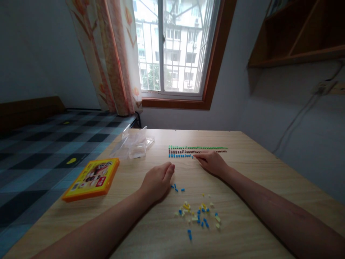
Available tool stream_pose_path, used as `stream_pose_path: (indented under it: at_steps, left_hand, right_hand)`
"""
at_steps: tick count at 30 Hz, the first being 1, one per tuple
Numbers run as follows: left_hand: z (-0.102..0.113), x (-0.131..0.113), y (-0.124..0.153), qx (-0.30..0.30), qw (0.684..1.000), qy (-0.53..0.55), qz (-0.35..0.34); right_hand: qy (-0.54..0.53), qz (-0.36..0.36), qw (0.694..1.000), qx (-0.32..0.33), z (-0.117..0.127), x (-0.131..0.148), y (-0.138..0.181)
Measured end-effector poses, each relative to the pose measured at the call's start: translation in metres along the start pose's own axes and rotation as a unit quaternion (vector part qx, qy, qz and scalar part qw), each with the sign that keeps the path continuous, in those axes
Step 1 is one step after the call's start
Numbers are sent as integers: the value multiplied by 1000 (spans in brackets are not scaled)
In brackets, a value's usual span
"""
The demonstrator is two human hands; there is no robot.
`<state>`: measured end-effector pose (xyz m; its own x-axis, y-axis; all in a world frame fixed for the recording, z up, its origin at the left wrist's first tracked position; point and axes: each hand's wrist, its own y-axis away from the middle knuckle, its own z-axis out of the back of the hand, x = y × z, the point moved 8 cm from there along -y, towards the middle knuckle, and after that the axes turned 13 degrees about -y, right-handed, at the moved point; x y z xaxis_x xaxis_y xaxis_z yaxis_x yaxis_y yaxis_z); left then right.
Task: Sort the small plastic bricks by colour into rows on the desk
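Observation:
My right hand (212, 162) reaches to the end of a row of small blue blocks (179, 155). Its fingertips are pinched on a tiny blue block (192, 157) there. Behind that row run a row of dark brown blocks (178, 151), partly covered by my fingers, and a row of green blocks (199, 148). My left hand (157, 180) rests closed on the table, thumb on top; whatever is inside the fist, if anything, is hidden. Beside it lie several loose blue blocks (176, 189). Nearer to me is a scattered group of blue, yellow and pale yellow blocks (202, 215).
An orange and yellow box (91, 178) lies at the table's left edge. Clear plastic cases (137, 145) stand behind it. The wooden table (242, 216) meets a checked bed (48, 144) on the left. A window, a curtain and a wall shelf are beyond.

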<state>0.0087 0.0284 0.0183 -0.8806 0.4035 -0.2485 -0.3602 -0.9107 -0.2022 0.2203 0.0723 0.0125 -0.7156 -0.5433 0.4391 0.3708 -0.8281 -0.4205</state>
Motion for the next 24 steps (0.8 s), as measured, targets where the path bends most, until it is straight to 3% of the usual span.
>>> stream_pose_path:
  at_steps: [24]
  left_hand:
    - [-1, -2, 0, 4, 1000, -23, -4]
  right_hand:
    - [35, -49, 998, -3, -6, -11, -4]
